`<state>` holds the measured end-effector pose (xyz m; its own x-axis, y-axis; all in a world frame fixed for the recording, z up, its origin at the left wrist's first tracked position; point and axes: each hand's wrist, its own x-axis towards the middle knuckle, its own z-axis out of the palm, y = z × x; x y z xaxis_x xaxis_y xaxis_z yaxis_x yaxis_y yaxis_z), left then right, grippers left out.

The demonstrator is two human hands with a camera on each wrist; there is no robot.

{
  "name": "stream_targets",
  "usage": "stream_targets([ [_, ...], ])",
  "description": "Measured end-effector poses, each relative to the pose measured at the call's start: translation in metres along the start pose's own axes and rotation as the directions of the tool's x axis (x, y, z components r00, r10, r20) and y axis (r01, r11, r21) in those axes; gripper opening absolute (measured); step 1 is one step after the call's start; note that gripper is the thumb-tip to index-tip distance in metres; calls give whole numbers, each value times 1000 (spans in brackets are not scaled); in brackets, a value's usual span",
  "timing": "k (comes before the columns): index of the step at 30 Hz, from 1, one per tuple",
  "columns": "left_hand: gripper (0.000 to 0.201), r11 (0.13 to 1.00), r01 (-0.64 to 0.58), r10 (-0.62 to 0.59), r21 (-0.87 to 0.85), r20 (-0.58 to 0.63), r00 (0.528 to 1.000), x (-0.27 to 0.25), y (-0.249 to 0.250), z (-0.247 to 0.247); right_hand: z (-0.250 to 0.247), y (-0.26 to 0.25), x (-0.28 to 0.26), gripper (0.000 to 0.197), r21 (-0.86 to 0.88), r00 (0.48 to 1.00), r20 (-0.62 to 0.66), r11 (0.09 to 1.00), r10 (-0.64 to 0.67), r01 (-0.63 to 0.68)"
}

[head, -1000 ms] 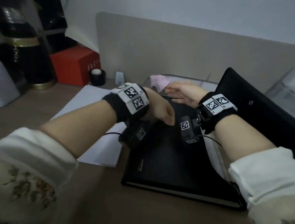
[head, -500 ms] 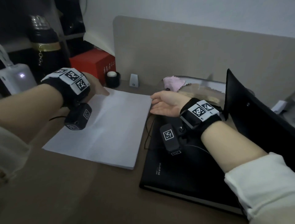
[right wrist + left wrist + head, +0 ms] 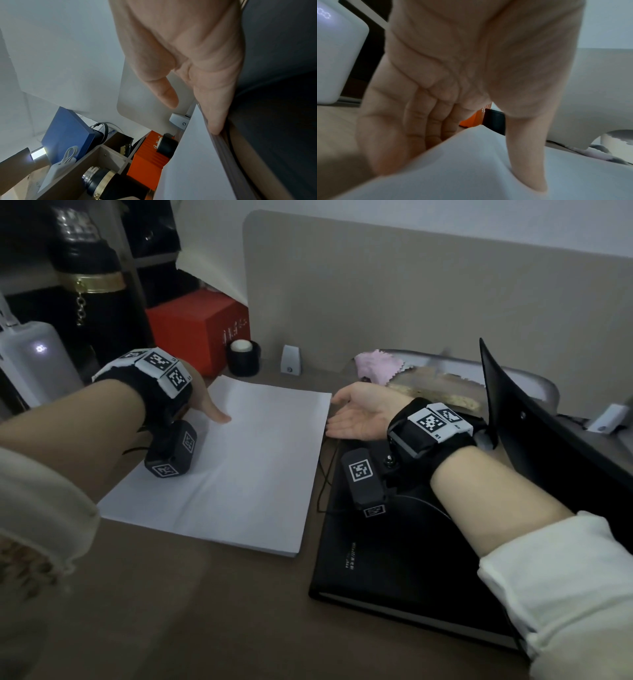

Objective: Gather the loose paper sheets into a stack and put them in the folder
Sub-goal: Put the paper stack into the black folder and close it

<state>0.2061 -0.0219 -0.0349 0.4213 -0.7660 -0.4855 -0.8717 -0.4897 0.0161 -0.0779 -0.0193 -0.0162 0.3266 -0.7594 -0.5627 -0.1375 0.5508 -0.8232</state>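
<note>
Now squaring paper stack [image 3: 236, 460] on counter [image 3: 191, 604] | left hand [image 3: 202, 402] thumb atop, fingers [image 3: 426, 119] straight at far-left edge | right hand [image 3: 359, 414] flat, fingers [image 3: 214, 111] straight against right edge | open folder [image 3: 394, 559] just right, ready.

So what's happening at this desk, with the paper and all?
A person is squaring up a stack of white paper sheets on a brown desk. The left hand is at the stack's far left edge, thumb resting on the top sheet. The right hand, fingers straight and palm turned toward the paper, is set against the far right edge. A black folder lies open just right of the stack, its cover raised. The paper is not in it yet.
</note>
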Motion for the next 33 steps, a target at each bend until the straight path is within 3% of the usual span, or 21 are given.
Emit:
stream_targets([
  [1, 99, 1000, 0, -1, 5, 73, 997, 4, 0, -2, 0, 0, 0, 51, 2, 1000, 2, 1000, -2, 2],
  [3, 116, 999, -28, 22, 42, 146, 989, 27, -5, -6, -1, 1, 1, 51, 13, 1000, 5, 1000, -2, 2],
  [5, 128, 992, -57, 43, 113, 123, 992, 41, -6, -5, -2, 1, 1, 50, 17, 1000, 7, 1000, -6, 6],
  [7, 109, 992, -58, 50, 113, 73, 996, 17, 4, -6, -3, 1, 2, 50, 12, 1000, 7, 1000, -11, 11],
  [9, 89, 996, -19, 11, 85, 101, 995, -5, 13, -6, -3, 2, 1, 50, 8, 1000, 6, 1000, -15, 15],
  [11, 94, 998, -53, 46, 44, 150, 988, -4, 8, -8, -3, 3, 1, 49, 12, 1000, 6, 1000, -19, 19],
  [14, 111, 988, -136, 147, -67, 205, 968, 43, -18, -7, -4, 4, 1, 45, 6, 1000, -1, 1000, -24, 24],
  [16, 96, 959, -173, 227, -225, 242, 943, 44, -28, -3, -3, 4, 0, 43, -7, 1000, 1, 1000, -26, 26],
  [20, 67, 894, -270, 373, -358, 261, 890, -10, -17, 0, -3, 4, 2, 47, -16, 999, 0, 999, -36, 36],
  [22, 60, 861, -280, 394, -424, 211, 894, -17, -15, 1, -2, 5, 3, 48, -10, 999, 7, 999, -34, 34],
  [26, 110, 835, -276, 400, -476, 181, 898, -14, -21, 0, -2, 5, 3, 48, 8, 999, 6, 999, -36, 35],
  [30, 113, 775, -323, 448, -543, 112, 887, -13, -28, 7, -2, 6, 3, 53, 44, 999, 21, 998, -46, 45],
  [33, 110, 678, -358, 469, -643, 3, 883, -24, -32, 8, -3, 6, 4, 58, 51, 997, 41, 996, -70, 68],
])
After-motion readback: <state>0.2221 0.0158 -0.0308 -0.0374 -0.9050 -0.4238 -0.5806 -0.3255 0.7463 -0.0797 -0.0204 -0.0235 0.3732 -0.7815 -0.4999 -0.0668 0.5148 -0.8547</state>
